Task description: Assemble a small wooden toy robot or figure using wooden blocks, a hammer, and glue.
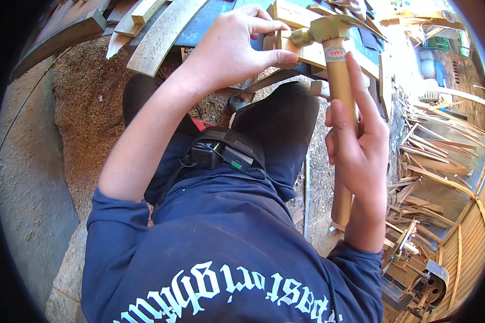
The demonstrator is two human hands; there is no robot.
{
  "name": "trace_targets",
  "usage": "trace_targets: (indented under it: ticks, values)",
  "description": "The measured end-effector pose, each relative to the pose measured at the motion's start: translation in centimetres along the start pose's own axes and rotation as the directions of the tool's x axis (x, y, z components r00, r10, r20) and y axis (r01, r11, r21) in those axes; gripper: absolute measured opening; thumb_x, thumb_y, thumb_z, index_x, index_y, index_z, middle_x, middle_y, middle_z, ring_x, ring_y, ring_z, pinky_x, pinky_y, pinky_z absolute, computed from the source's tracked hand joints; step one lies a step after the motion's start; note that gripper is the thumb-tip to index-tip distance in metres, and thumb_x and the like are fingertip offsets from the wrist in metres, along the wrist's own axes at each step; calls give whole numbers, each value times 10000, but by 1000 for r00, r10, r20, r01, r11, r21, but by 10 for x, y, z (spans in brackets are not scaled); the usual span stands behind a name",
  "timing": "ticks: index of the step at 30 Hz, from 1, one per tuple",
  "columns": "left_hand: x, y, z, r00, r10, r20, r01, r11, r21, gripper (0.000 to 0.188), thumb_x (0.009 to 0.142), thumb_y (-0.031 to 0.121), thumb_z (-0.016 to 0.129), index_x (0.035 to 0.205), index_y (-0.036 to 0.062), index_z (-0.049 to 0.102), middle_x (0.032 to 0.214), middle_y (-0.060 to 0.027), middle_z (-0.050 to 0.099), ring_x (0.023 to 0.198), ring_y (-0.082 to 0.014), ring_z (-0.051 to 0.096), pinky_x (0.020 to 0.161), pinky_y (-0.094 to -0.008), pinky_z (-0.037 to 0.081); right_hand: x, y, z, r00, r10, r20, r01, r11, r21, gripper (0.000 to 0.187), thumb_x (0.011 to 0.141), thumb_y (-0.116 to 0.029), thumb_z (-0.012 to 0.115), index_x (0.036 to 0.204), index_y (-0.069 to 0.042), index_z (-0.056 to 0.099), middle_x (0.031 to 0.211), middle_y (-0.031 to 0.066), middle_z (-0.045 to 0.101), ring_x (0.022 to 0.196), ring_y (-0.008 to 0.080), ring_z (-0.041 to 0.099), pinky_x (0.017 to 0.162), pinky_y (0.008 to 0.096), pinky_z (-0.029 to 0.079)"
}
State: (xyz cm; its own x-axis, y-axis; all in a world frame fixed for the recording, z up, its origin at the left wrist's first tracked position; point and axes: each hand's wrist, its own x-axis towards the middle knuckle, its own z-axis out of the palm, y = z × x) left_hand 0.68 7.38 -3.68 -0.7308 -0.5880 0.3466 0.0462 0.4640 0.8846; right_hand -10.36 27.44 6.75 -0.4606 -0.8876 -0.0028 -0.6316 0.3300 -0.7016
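I judge the claw hammer (340,78) head-heavy and rigid, better gripped below where the right hand (362,142) wraps its handle, while the left hand (234,48) seemingly pinches the wooden board (311,55).

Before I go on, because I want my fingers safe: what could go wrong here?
The claw hammer in your right hand has its striking face close to your left hand, so a stray swing might bruise it. The wood shavings below could make footing slippery.
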Motion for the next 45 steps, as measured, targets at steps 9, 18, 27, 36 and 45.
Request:
trace_targets:
  ticks: [9, 18, 27, 36, 45]
  values:
    - [-9, -7, 3, 997, 60, -56, -53, 992, 119, 529, 819, 369, 860, 1197, 18, 743, 1003, -104, 663, 929, -232, 628, 819, -334, 504, -6, 0, 2, 992, -111, -67, 113, 993, 29, 559, 1075, -135, 536, 1608, -168, 371, 779, -27, 564, 510, -5, 444, 449, 172, 360]
    - [-9, -12, 6, 988, 124, -87, -99, 963, 250, 505, 826, 356, 856, 1232, 75, 752, 997, -26, 648, 923, -170, 612, 807, -309, 495, -8, -5, -5, 968, -178, -178, 176, 984, -26, 530, 1067, -159, 572, 1572, -105, 419, 815, -2, 625, 534, 17, 493, 454, 185, 376]
    - [-7, -8, 6, 998, 55, -38, -49, 987, 153, 483, 837, 337, 851, 1230, 74, 752, 1015, -35, 657, 921, -172, 611, 815, -315, 497, -2, 1, 14, 995, -102, -16, 99, 985, -138, 629, 966, -4, 590, 1565, -73, 409, 954, 265, 686, 727, 375, 684, 700, 378, 533]
    - [-13, -10, 2, 984, 160, -84, -131, 951, 279, 621, 731, 342, 908, 1248, 69, 698, 1135, -76, 688, 1016, -239, 659, 898, -349, 518, -5, 6, 13, 987, -157, -38, 154, 986, -67, 651, 962, -5, 583, 1578, -80, 388, 913, 265, 680, 801, 423, 698, 733, 409, 545]
    - [-19, 0, 15, 992, 71, -108, -16, 898, 440, 616, 678, 301, 930, 1186, 53, 686, 1114, -128, 710, 1011, -275, 679, 921, -399, 541, -9, 12, 15, 983, -176, -54, 174, 984, -39, 674, 961, 7, 580, 1591, -69, 355, 931, 290, 672, 827, 448, 685, 764, 449, 543]
